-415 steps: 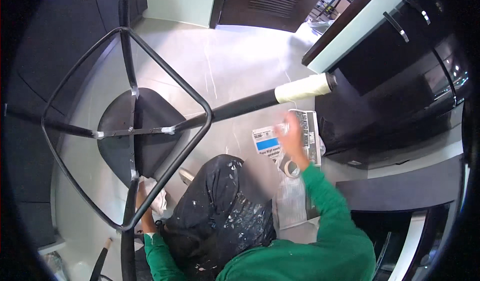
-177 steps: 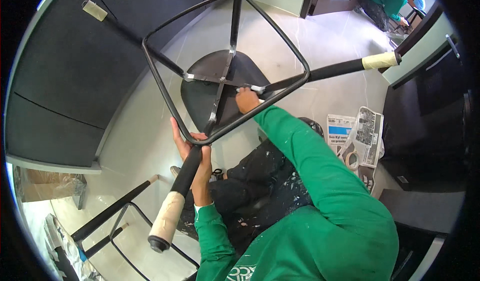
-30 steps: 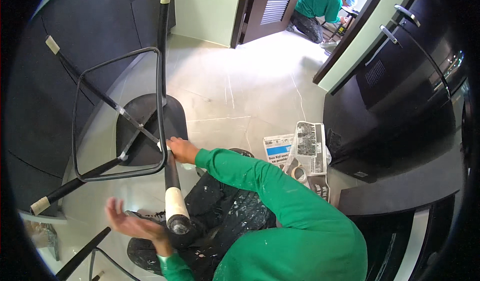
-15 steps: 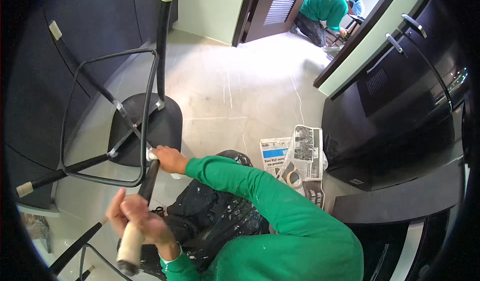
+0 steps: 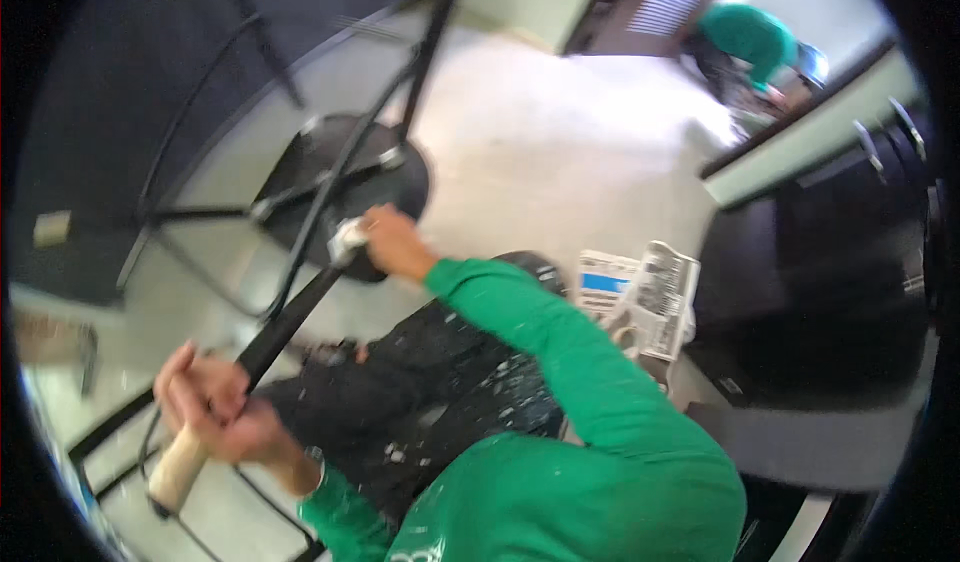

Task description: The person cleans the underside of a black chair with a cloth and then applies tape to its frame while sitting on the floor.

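Plainly, below and left of the black seat [image 5: 370, 192] of an upturned stool [image 5: 325, 185], the left hand [image 5: 215, 407] is curled around a black leg [image 5: 290, 319], next to its beige-wrapped end [image 5: 182, 467]. Over the seat's lower part, a white wad [image 5: 346, 239], too blurred to identify, sits at that leg's inner end, grasped by the right hand [image 5: 397, 242]. Right of the seat, a roll of tape [image 5: 622, 336] rests on newspapers [image 5: 660, 297]; farther off, up and right of the seat, a person in green [image 5: 745, 47] bends down.
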`<state>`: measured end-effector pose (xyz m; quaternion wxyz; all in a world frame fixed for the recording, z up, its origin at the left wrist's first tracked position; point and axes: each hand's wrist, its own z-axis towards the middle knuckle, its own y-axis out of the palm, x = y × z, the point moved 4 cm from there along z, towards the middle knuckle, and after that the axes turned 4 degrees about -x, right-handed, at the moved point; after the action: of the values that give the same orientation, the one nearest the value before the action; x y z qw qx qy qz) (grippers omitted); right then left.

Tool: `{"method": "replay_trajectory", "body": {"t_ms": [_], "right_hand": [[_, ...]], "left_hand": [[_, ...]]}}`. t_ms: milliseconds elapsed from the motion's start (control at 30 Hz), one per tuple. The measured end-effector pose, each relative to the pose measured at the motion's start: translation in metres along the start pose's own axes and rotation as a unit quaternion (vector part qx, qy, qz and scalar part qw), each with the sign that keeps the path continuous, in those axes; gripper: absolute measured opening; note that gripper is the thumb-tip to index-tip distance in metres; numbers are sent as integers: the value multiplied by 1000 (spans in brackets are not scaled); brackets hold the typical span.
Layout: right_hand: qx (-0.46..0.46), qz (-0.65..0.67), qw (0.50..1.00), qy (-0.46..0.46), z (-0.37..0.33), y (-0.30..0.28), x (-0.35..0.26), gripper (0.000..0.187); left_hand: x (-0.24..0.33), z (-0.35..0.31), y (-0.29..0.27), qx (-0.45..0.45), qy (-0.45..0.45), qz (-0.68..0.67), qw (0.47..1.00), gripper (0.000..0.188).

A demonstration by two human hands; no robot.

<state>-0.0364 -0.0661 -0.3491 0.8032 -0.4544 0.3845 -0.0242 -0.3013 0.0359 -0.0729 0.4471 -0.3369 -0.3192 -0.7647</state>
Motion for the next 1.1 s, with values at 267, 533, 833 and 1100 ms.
{"method": "replay_trajectory", "body": {"t_ms": [267,533,833,1100], "right_hand": [[-79,-120,988,-59,-8,37,-23,36],[-109,-322,940,28,22,-11,45,43],[-75,-241,967,-33,-3,52,-7,40],[-166,-231,955,-83,-5,19,-22,40]], "left_hand": [[6,9,-3,-84,-29,-100,991,38],[-1,14,-17,-83,-31,-106,990,38],[3,16,-7,-77,-41,-128,988,34],[6,18,-7,-79,-25,-109,991,35]]}}
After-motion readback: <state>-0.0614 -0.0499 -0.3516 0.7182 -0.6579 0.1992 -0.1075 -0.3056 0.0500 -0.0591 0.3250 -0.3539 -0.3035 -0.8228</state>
